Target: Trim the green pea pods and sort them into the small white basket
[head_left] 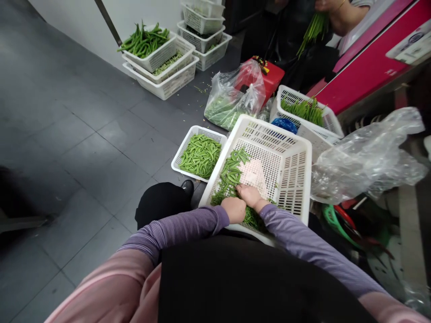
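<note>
A large white plastic basket point(296, 154) sits in front of my lap. Green pea pods point(232, 168) lie along its left side, with thin green trimmings point(251, 218) nearer to me. Over these greens my left hand point(235, 210) is curled closed; its fingers are mostly hidden. My right hand point(249, 196) is beside it, fingers pinched together at the edge of the pods. Whatever either hand grips is too small or hidden to name. Just left of the large basket, a small white basket point(175, 163) holds a heap of pea pods point(200, 155).
Stacked white baskets point(175, 83) with green peppers point(146, 40) stand by the wall. A clear bag of greens point(224, 105), a red stool point(272, 80) and a basket of green stalks point(332, 121) lie ahead. A clear plastic bag point(367, 157) is at right. Another person's hand point(332, 6) holds green stalks.
</note>
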`<state>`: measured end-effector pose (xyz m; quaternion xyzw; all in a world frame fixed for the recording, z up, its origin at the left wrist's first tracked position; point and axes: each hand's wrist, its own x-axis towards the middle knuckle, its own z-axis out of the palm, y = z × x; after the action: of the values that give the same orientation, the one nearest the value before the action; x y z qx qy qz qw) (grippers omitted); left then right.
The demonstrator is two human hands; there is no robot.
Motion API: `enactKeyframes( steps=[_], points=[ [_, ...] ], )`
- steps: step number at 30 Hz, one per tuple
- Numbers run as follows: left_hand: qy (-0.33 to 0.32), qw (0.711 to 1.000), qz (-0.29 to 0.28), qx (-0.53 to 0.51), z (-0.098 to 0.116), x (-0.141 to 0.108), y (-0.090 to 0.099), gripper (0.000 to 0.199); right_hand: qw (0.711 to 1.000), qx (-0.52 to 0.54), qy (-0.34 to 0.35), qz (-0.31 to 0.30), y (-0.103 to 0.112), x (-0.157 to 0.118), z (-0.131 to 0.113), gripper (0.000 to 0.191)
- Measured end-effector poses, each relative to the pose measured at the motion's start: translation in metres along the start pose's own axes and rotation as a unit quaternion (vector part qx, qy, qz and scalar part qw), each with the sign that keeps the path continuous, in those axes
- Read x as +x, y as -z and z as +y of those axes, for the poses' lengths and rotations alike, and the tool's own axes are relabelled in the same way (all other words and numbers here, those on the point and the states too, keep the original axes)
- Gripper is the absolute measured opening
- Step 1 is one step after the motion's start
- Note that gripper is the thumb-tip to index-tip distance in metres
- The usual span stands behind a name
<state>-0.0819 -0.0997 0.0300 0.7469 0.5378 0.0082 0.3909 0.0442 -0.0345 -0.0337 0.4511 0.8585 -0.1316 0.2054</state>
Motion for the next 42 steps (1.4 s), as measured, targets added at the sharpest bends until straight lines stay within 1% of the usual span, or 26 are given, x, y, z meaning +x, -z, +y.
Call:
enactKeyframes(
  steps=[2, 3, 4, 5, 6, 7, 8, 10, 11, 12, 13, 14, 16, 18, 20, 22, 24, 27, 29, 31, 32, 34, 36, 38, 40, 42],
  points=[
    [0.028, 0.999, 0.012, -0.01, -0.003, 0.0, 0.001, 0.017, 0.999, 0.022, -0.028, 0.02, 0.007, -0.003, 0.003, 0.022],
    [0.044, 0.998, 0.031, -0.015, -0.006, 0.001, 0.003, 0.018, 0.997, 0.063, -0.039, 0.032, 0.011, -0.007, 0.007, 0.021],
    [0.059, 0.996, 0.056, -0.026, -0.008, 0.003, 0.006, 0.02, 0.99, 0.127, -0.04, 0.042, 0.016, -0.013, 0.012, 0.019],
    [0.072, 0.993, 0.083, -0.048, -0.01, 0.006, 0.009, 0.023, 0.976, 0.211, -0.03, 0.046, 0.021, -0.022, 0.017, 0.017],
    [0.081, 0.988, 0.103, -0.088, -0.012, 0.008, 0.012, 0.025, 0.952, 0.303, -0.014, 0.043, 0.025, -0.032, 0.022, 0.015],
    [0.087, 0.979, 0.111, -0.145, -0.012, 0.011, 0.016, 0.027, 0.919, 0.392, 0.003, 0.032, 0.029, -0.044, 0.026, 0.016],
    [0.088, 0.966, 0.105, -0.218, -0.011, 0.013, 0.018, 0.028, 0.884, 0.466, 0.015, 0.011, 0.032, -0.056, 0.028, 0.018],
    [0.078, 0.924, 0.057, -0.37, -0.007, 0.015, 0.022, 0.024, 0.818, 0.574, 0.016, -0.036, 0.037, -0.077, 0.028, 0.023],
    [0.067, 0.899, 0.03, -0.433, -0.004, 0.015, 0.022, 0.019, 0.792, 0.608, 0.011, -0.055, 0.039, -0.086, 0.027, 0.025],
    [0.054, 0.875, 0.011, -0.481, -0.001, 0.015, 0.023, 0.015, 0.773, 0.631, 0.008, -0.064, 0.04, -0.093, 0.024, 0.026],
    [0.041, 0.856, -0.002, -0.515, 0.001, 0.014, 0.023, 0.011, 0.761, 0.645, 0.008, -0.066, 0.042, -0.099, 0.022, 0.027],
    [0.029, 0.843, -0.013, -0.537, 0.003, 0.012, 0.024, 0.01, 0.758, 0.649, 0.008, -0.064, 0.044, -0.102, 0.02, 0.027],
    [0.007, 0.826, -0.035, -0.563, 0.005, 0.01, 0.025, 0.01, 0.773, 0.63, 0.017, -0.067, 0.048, -0.106, 0.016, 0.026],
    [-0.009, 0.82, -0.057, -0.569, 0.005, 0.009, 0.025, 0.011, 0.81, 0.581, 0.042, -0.069, 0.052, -0.108, 0.015, 0.023],
    [-0.013, 0.824, -0.057, -0.564, 0.005, 0.009, 0.025, 0.01, 0.847, 0.525, 0.064, -0.047, 0.055, -0.108, 0.016, 0.019],
    [-0.014, 0.833, -0.056, -0.55, 0.004, 0.01, 0.025, 0.008, 0.873, 0.482, 0.065, -0.019, 0.055, -0.11, 0.017, 0.016],
    [-0.022, 0.841, -0.075, -0.535, 0.005, 0.01, 0.025, 0.005, 0.89, 0.451, 0.061, -0.018, 0.054, -0.111, 0.017, 0.014],
    [-0.029, 0.848, -0.094, -0.52, 0.006, 0.009, 0.025, 0.004, 0.903, 0.426, 0.059, -0.018, 0.052, -0.114, 0.014, 0.014],
    [-0.008, 0.848, -0.075, -0.524, 0.007, 0.009, 0.025, 0.004, 0.911, 0.409, 0.041, 0.026, 0.051, -0.115, 0.009, 0.018],
    [0.029, 0.837, -0.049, -0.545, 0.007, 0.01, 0.025, 0.004, 0.926, 0.364, 0.008, 0.098, 0.05, -0.114, 0.002, 0.026],
    [0.045, 0.827, -0.043, -0.558, 0.006, 0.01, 0.025, 0.004, 0.934, 0.332, -0.007, 0.131, 0.049, -0.113, -0.001, 0.026],
    [0.062, 0.811, -0.048, -0.579, 0.006, 0.01, 0.025, 0.006, 0.947, 0.27, -0.032, 0.173, 0.048, -0.11, -0.006, 0.02],
    [0.058, 0.815, -0.058, -0.574, 0.006, 0.009, 0.025, 0.007, 0.951, 0.241, -0.038, 0.191, 0.046, -0.108, -0.008, 0.013],
    [0.025, 0.834, -0.057, -0.549, 0.007, 0.007, 0.026, 0.008, 0.941, 0.264, -0.034, 0.207, 0.044, -0.108, -0.006, 0.013],
    [-0.024, 0.841, -0.05, -0.538, 0.009, 0.004, 0.027, 0.009, 0.913, 0.337, -0.034, 0.228, 0.042, -0.109, -0.004, 0.013],
    [-0.048, 0.829, -0.044, -0.555, 0.009, 0.004, 0.025, 0.008, 0.865, 0.434, -0.048, 0.247, 0.041, -0.111, -0.003, 0.016]
  ],
)
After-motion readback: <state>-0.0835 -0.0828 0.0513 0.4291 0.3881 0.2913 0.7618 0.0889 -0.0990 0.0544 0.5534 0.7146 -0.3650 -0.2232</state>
